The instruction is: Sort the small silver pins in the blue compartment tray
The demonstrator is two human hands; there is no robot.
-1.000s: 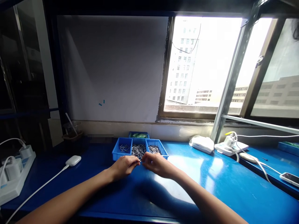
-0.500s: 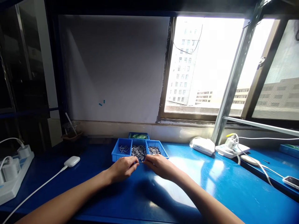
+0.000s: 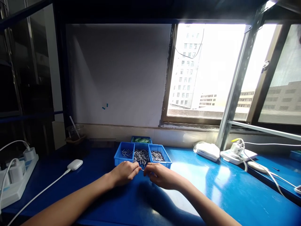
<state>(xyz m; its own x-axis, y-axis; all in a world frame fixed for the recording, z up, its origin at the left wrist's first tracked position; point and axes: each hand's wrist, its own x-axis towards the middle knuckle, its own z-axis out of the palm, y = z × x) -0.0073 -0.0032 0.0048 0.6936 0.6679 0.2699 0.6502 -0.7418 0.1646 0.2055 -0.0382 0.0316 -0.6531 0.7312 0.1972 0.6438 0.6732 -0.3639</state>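
My left hand and my right hand meet fingertip to fingertip just in front of the blue bins. Between them shows a small thin metallic piece, pinched at its ends by both hands. The left blue bin holds a few dark slim pieces. A heap of metallic pieces fills the middle one. More short pieces lie in the right blue bin. A ring shows on my right hand. Both hands cover the front edges of the bins in part.
Behind the bins is a small blue box with green contents. A white earphone case on a cable lies at left, near a power strip. At right are a white device, another power strip and cables.
The view has shifted slightly, so the scene sits lower and further right. My right hand's fingers are more bent, and both hands remain close together at the thin piece.
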